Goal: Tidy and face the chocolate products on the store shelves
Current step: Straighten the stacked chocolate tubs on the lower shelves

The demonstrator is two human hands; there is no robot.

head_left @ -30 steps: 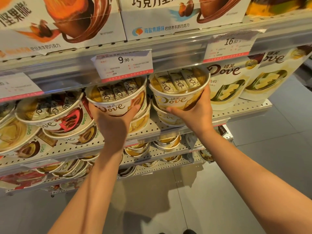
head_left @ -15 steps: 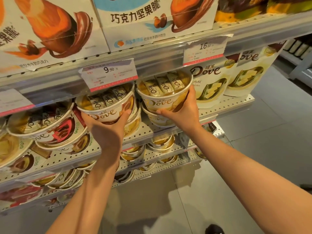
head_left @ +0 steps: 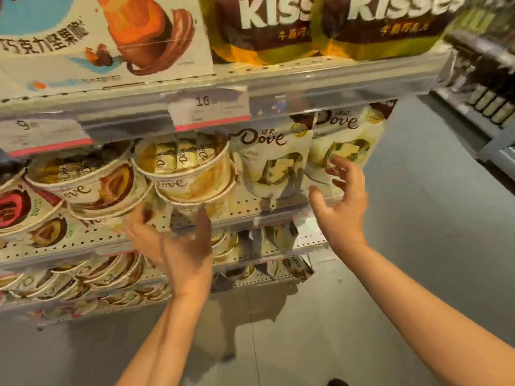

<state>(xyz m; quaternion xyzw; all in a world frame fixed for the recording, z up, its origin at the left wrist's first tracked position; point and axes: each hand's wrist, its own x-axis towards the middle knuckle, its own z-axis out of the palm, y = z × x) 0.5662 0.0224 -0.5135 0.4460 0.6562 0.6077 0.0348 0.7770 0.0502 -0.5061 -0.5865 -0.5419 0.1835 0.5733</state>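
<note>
Dove tubs (head_left: 184, 174) are seen stacked left-centre on the shelf (head_left: 245, 210), left hand (head_left: 178, 246) spread beneath them, nothing gripped. Right hand (head_left: 341, 199) is spread, empty, just before the Dove pouches (head_left: 345, 151); pouch facing is judged next, square fronts being needed.

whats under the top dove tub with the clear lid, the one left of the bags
The top Dove tub sits on a second tub of the same pale design. Only that tub's rim and upper wall show; its base is blurred behind the left hand.
</note>
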